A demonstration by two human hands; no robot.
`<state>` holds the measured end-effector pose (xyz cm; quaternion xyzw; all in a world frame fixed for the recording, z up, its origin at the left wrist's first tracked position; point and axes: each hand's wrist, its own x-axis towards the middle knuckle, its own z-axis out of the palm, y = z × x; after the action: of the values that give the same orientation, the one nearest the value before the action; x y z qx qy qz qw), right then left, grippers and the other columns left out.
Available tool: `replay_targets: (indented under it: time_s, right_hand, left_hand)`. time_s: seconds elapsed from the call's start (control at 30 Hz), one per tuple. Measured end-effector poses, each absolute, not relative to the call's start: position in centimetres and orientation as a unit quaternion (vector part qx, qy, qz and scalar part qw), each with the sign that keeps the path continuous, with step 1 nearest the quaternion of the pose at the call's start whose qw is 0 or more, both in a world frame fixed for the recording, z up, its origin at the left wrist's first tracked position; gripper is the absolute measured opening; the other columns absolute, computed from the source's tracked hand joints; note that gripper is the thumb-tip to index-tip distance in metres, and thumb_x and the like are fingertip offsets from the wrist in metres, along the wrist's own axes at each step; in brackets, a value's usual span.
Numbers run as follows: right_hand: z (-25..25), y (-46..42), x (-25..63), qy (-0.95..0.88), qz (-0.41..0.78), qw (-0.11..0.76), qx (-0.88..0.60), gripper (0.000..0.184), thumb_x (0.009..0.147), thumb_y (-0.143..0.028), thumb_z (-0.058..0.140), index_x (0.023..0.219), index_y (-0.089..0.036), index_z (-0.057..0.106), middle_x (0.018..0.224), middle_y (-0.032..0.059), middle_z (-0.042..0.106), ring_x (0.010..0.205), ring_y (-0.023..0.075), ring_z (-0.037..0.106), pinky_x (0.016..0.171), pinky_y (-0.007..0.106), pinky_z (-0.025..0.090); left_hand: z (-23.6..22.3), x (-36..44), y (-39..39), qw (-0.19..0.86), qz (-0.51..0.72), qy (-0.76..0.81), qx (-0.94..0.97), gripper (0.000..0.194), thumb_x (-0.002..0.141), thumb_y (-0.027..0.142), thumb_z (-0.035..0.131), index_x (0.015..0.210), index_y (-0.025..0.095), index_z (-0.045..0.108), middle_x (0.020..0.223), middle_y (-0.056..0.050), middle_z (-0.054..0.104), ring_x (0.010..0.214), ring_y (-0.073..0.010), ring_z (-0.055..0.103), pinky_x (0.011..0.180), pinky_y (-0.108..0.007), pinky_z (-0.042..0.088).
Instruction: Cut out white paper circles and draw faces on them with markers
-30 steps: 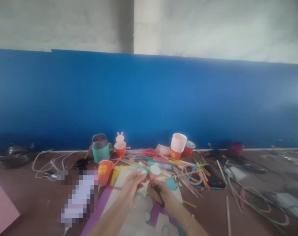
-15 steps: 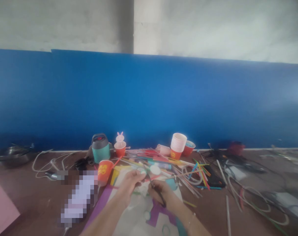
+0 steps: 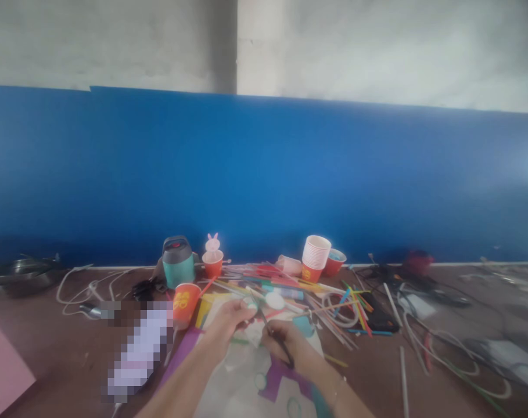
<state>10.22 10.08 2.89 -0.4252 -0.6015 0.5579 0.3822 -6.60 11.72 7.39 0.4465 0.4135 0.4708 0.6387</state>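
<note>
Down in the lower middle of the head view, we see the left hand (image 3: 231,319) pinching a small, pale, rounded piece with a greenish edge (image 3: 250,303) between thumb and fingers; blur hides its material. Just right of it, we see the right hand (image 3: 292,341) with fingers curled around slim, dark-handled scissors (image 3: 285,352), their blades slanting towards the upper left, near the piece; we cannot tell whether they touch it. At bottom centre, we make out an angular purple paper cutout (image 3: 272,380) on a large whitish sheet (image 3: 229,386).

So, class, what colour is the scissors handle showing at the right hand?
The scissors handle looks black; it shows best in the head view.
</note>
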Motion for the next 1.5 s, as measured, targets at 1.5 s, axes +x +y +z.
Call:
replay_targets:
  time_s: [1.5]
  right_hand:
    - [6.0,8.7,11.1,-0.727,0.501,0.251,-0.396,0.008,0.073,-0.024,0.050,0.070,-0.017,0.052,0.045,-0.0077,0.040,0.038,0.0059,0.030,0.036,0.017,0.023]
  left_hand:
    - [7.5,-9.9,12.6,0.703,0.338,0.371,0.503,0.015,0.056,0.025,0.072,0.059,0.015,0.062,0.070,-0.005,0.070,0.062,-0.0118,0.056,0.059,-0.022,0.034]
